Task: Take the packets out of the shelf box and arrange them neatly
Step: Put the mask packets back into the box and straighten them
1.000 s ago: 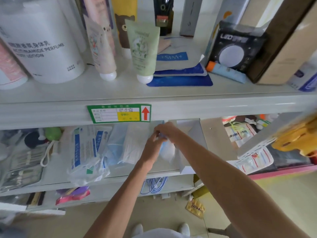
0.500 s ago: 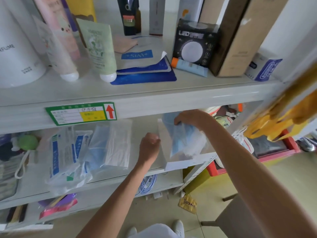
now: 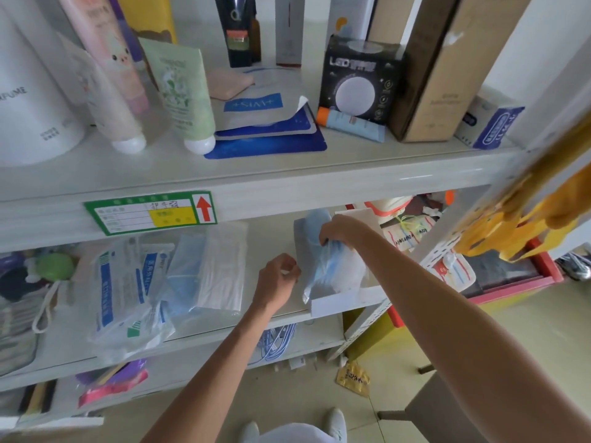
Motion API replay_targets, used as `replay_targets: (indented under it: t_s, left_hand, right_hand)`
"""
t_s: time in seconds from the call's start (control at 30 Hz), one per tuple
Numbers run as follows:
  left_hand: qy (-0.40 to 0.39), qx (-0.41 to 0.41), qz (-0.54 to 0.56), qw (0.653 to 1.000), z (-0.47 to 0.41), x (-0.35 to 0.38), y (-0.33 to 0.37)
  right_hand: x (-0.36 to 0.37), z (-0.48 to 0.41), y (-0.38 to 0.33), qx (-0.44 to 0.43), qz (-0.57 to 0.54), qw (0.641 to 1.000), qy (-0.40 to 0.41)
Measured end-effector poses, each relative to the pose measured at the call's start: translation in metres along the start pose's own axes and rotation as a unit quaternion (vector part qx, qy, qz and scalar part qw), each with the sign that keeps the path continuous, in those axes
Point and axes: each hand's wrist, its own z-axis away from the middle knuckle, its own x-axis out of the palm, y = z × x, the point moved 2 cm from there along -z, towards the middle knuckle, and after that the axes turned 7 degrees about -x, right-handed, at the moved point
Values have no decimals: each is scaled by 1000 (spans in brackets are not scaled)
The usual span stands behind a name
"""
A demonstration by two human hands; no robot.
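A white shelf box (image 3: 339, 303) stands at the right end of the middle shelf. My right hand (image 3: 340, 231) pinches a clear packet of blue masks (image 3: 332, 273) that sticks up out of the box. My left hand (image 3: 276, 279) hovers just left of the box with its fingers curled loosely, holding nothing, close to the box's left wall. Further left on the same shelf lies a pile of packets: clear mask packets (image 3: 208, 273) and white-and-blue printed packets (image 3: 123, 289), overlapping each other.
The upper shelf edge with a green label (image 3: 150, 212) hangs right above my hands. Tubes, a black LED box (image 3: 361, 81) and cartons stand on top. A yellow item (image 3: 527, 215) hangs at the right. A pink-rimmed tray (image 3: 518, 282) sits beyond the shelf post.
My right hand has shifted from the shelf's middle to the box at the right and gripped the mask packet. My left hand let go and drew back slightly. The view swung right.
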Motion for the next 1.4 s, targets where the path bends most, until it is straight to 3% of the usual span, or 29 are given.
replay_targets:
  t_s: [0.17,0.27,0.53,0.67,0.73,0.83,1.0,1.17,1.4]
  left_hand:
    - [-9,19,-23,1000,-1,-3,2]
    - [-13,29,-38,999,-2,-5,2]
    - [-20,27,-58,998,-1,1,3]
    - [33,71,-196,977,4,7,9]
    - [53,101,-233,966,6,8,13]
    - [32,115,-229,966,4,8,13]
    - [13,97,-201,975,3,8,11]
    - [10,97,-194,976,0,10,9]
    - [9,100,-193,976,0,12,9]
  right_hand:
    - [15,-12,-2,-23,51,997,49]
    - [33,-18,5,-45,51,997,46]
    - [47,-19,9,-5,14,1000,27]
    - [47,-20,1,-48,24,992,118]
    - [62,-20,6,-50,45,992,110]
    - [78,-15,19,-58,96,990,86]
    - [59,-1,12,-73,205,952,216]
    - [43,5,14,-35,263,953,148]
    - [48,11,13,-76,209,939,260]
